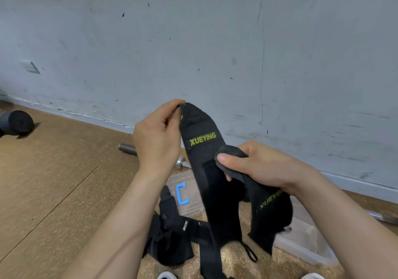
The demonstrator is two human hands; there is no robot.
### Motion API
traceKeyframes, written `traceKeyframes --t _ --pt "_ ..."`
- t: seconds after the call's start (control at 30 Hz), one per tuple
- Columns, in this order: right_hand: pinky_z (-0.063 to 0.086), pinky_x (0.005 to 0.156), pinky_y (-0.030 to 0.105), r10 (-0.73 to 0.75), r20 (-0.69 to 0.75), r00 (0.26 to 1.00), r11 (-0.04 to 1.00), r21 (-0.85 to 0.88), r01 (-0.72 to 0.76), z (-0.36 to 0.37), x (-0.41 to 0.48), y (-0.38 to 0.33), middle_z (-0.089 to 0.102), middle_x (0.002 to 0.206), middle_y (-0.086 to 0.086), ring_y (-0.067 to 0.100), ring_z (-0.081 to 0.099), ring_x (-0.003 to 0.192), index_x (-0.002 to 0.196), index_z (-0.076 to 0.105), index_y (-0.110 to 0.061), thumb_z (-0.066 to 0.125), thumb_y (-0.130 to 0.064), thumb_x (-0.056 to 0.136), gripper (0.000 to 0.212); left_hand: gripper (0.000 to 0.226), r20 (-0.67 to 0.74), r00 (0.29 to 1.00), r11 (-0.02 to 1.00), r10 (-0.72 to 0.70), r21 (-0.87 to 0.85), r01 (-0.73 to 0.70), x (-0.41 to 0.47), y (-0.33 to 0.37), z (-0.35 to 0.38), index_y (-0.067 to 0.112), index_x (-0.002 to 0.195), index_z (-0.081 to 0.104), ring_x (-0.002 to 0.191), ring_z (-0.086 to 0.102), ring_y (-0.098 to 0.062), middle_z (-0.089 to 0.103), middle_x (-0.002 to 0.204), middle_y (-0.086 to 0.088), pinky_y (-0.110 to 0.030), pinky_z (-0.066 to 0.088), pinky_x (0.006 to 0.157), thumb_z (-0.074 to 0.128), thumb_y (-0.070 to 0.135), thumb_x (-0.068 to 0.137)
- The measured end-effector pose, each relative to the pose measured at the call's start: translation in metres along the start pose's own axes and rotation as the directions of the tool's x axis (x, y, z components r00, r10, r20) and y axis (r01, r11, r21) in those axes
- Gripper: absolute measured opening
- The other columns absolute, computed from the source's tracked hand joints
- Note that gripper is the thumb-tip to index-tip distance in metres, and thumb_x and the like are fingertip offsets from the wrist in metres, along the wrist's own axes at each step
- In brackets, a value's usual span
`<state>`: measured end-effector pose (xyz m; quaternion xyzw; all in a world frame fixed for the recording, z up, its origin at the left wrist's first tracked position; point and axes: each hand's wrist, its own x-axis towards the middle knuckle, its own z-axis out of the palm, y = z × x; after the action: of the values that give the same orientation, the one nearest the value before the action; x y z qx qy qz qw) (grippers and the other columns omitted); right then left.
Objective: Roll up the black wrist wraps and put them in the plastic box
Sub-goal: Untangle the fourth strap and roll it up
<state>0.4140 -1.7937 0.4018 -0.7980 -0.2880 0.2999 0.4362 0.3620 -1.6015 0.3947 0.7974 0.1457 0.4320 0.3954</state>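
My left hand (158, 137) pinches the top end of a long black wrist wrap (203, 160) with a yellow XUEYING label, held up so it hangs toward the floor. My right hand (254, 166) grips a second black wrap (272, 212) with the same label, bunched and dangling to the right. More black wraps (172, 237) lie in a heap on the floor below my left forearm. A clear plastic box (305, 244) sits on the floor at lower right, partly hidden by the hanging wraps. Its clear lid (187, 186) with a blue latch lies flat behind the wraps.
A steel barbell bar (129, 149) lies along the foot of the scuffed grey wall (215, 52). A dark dumbbell (17, 122) rests at far left on the cork-coloured floor (53, 181). White shoe tips (165, 275) show at the bottom edge.
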Motion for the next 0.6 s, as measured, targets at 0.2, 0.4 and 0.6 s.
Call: traceKeyframes --t 0.2,0.4,0.6 --pt "0.048 0.066 0.034 -0.065 -0.29 0.955 0.944 -0.328 -0.035 0.005 0.013 0.016 0.069 0.07 0.012 0.022 0.064 0.067 0.074 0.066 -0.004 0.051 -0.046 0.098 0.051 0.069 0.379 0.925 0.979 0.031 -0.2 0.049 -0.001 0.007 0.004 0.051 0.147 0.025 0.135 0.029 0.018 0.033 0.152 0.025 -0.018 0.031 0.109 0.055 0.013 0.098" --pt "0.05 0.067 0.039 -0.125 -0.481 0.868 0.974 -0.226 0.015 -0.004 0.017 0.022 0.066 0.06 0.009 0.024 0.064 0.063 0.064 0.066 -0.007 0.054 -0.042 0.097 0.049 0.011 0.378 0.832 0.914 -0.405 0.188 0.36 -0.008 0.005 0.003 0.023 0.103 0.057 0.107 0.063 -0.022 0.066 0.109 -0.001 -0.042 0.052 0.094 0.058 0.027 0.093" --pt "0.04 0.056 0.028 -0.059 -0.507 0.86 0.992 0.065 0.106 -0.005 0.018 0.021 0.058 0.052 -0.002 0.013 0.055 0.051 0.064 0.065 -0.005 0.058 -0.039 0.097 0.048 0.023 0.85 0.431 0.878 -0.303 0.073 0.473 -0.044 0.01 0.02 0.026 0.112 0.064 0.1 0.065 0.002 0.071 0.107 0.014 -0.012 0.049 0.085 0.054 0.042 0.099"
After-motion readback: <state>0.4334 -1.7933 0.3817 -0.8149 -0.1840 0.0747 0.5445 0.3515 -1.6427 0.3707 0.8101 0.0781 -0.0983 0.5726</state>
